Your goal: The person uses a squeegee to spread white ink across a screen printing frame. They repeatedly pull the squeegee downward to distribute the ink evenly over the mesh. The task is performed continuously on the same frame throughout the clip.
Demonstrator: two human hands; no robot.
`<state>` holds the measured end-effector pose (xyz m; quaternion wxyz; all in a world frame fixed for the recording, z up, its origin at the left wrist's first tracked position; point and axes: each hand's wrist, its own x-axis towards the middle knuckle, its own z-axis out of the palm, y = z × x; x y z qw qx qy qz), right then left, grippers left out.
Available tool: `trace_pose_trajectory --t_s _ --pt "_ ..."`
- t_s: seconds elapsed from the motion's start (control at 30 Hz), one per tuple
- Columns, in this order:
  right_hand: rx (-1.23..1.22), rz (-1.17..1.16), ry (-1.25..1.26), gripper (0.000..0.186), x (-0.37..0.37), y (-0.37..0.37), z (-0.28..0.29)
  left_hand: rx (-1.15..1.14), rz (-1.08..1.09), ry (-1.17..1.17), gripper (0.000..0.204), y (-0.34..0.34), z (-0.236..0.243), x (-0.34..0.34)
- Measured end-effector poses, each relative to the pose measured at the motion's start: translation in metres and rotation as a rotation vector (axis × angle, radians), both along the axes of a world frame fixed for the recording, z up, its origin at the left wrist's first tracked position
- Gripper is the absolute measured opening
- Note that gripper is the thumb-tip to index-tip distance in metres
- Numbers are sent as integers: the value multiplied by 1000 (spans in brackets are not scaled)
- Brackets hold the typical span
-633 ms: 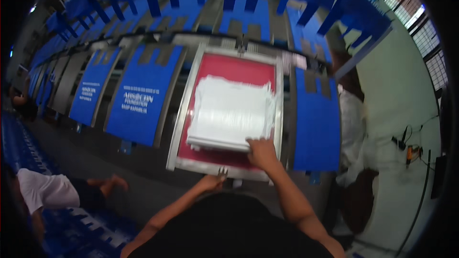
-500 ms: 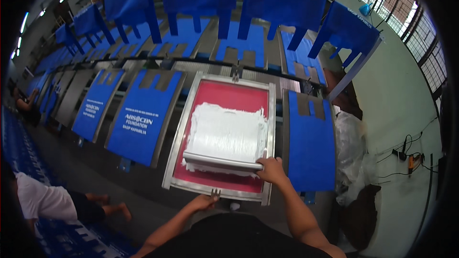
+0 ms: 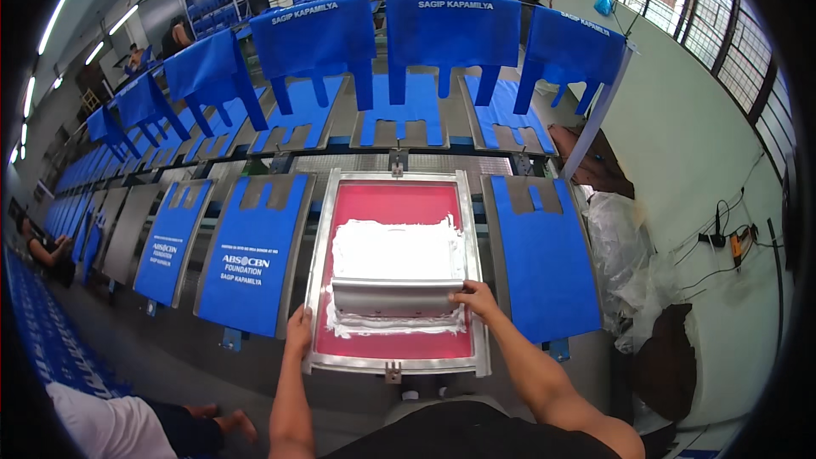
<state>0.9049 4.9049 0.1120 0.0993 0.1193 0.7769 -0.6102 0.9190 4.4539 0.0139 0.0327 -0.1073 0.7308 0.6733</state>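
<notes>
A silver screen printing frame with red mesh lies in front of me. White ink covers the middle of the mesh, with a ridge of it nearer to me. Across the ink rests a wide metal squeegee, its broad face turned toward me. My right hand is closed round the squeegee's right end. At the frame's left rail, near its lower corner, my left hand grips the edge; its fingertips are partly hidden. What lies beneath the mesh cannot be seen.
Blue cut fabric pieces lie on boards on both sides, a printed one to the left and a plain one to the right. Blue bags hang beyond. A person in a white shirt is low at left. Clear plastic lies by the wall.
My left hand has gone from the frame's near edge to its left rail. The squeegee has tipped so that its broad face shows. My view has tilted upward.
</notes>
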Motion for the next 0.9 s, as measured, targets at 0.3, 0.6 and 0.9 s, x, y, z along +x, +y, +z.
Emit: trace_pose_trajectory --t_s 0.3,0.6,0.9 --pt "-58 -72 60 32 56 140 91 -42 4 26 45 146 77 47" --pt "1 -130 63 33 114 380 105 -64 -49 -4 45 382 56 78" --pt "-28 -20 32 31 113 461 92 -27 -14 -10 39 456 86 107"
